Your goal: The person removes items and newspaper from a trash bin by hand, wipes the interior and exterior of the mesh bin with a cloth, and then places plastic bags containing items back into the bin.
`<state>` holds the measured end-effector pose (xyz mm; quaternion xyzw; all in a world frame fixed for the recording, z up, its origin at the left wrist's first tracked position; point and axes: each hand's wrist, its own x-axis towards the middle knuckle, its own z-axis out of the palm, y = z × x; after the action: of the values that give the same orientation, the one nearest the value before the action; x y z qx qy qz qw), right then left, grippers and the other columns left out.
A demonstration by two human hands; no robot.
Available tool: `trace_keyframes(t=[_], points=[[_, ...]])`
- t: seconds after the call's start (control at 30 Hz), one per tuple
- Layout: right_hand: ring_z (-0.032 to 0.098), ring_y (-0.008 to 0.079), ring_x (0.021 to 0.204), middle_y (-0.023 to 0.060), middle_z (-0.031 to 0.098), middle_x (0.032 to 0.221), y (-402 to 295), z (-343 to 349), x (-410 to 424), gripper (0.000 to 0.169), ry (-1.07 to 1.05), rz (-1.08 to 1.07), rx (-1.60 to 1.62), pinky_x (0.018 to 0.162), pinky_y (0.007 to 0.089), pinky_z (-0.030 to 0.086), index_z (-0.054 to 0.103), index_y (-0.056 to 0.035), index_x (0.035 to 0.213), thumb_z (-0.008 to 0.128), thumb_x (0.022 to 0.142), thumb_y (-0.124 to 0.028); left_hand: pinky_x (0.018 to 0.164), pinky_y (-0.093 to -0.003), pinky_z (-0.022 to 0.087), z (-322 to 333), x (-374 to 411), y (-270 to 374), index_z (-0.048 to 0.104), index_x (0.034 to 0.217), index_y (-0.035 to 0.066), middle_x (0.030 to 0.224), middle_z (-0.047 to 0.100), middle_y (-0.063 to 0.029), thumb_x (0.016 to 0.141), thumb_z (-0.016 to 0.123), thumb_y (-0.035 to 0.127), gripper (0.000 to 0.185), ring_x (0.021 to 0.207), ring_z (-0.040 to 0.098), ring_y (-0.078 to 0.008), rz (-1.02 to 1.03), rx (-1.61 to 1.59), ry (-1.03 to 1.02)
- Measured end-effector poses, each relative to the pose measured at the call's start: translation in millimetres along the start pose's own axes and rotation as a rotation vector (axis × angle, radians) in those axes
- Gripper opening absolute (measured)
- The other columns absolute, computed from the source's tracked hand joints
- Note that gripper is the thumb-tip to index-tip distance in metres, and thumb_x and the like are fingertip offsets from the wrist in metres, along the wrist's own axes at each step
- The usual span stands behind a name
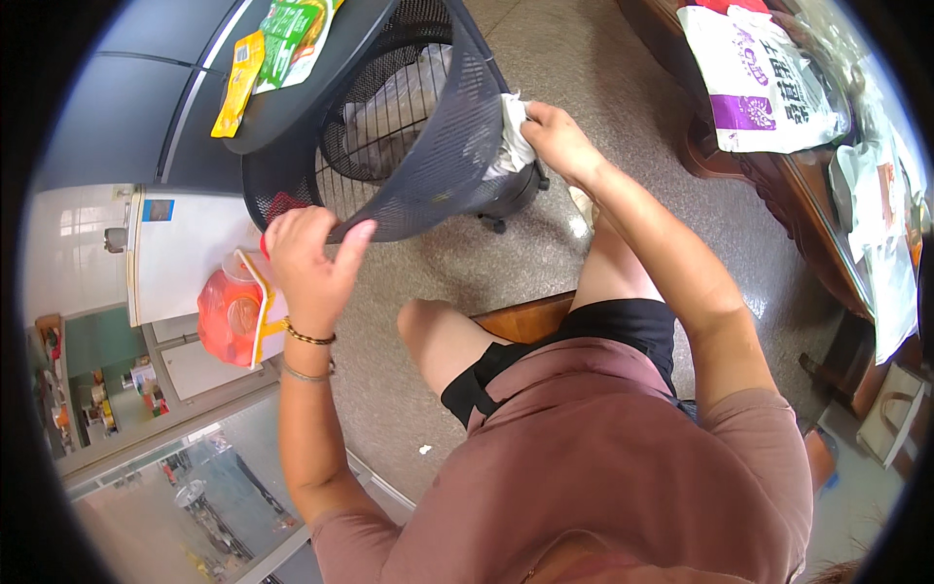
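A black metal-mesh basket [445, 160], part of a round tiered rack on casters, stands before me with its open side facing up. My left hand [310, 252] grips its near left rim, the thumb on one side and the fingers on the other. In my right hand [565, 142] is a crumpled white cloth or tissue [515, 135], pinched against the outer right side of the mesh. Through the basket's opening, a clear plastic bag [398, 106] shows in a lower tier. Something red [287, 204] lies by the left rim, partly hidden.
A yellow packet [239, 84] and a green-and-white packet [295, 44] rest on the rack's dark round top [314, 106]. To the left hangs a red plastic bag [230, 317]. Packaged goods, including a white-and-purple bag [759, 87], cover the carved wooden table [773, 190] at right.
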<state>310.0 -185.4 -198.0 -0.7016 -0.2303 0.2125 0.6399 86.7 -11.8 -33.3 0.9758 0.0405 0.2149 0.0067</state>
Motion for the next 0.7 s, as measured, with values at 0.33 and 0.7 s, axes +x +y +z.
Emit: trace_keyframes(t=[0.33,0.7], points=[[0.061,0.0136,0.086,0.009,0.065,0.099,19.4,-86.5,-24.5,0.034,0.245,-0.088,0.254,0.08,0.0264,0.049,0.058,0.0029,0.114,0.038,0.086,-0.002,0.107,-0.0546,0.023,-65.4,-12.6,52.8,0.04,0.138,0.008,0.141,0.041,-0.0163,0.062,0.076,0.05,0.094,0.132,0.035,-0.0383,0.221,-0.082,-0.244],[0.059,0.0219,0.105,0.0168,0.06,0.114,-139.1,-124.3,-90.2,0.035,0.252,-0.371,0.453,0.093,0.0322,0.046,0.049,0.0064,0.124,0.039,0.092,-0.004,0.103,-0.0617,0.027,-18.9,-35.1,48.9,0.056,0.082,0.012,0.11,0.057,-0.0033,0.066,0.076,0.03,0.031,0.122,0.046,-0.027,0.287,-0.133,-0.066]])
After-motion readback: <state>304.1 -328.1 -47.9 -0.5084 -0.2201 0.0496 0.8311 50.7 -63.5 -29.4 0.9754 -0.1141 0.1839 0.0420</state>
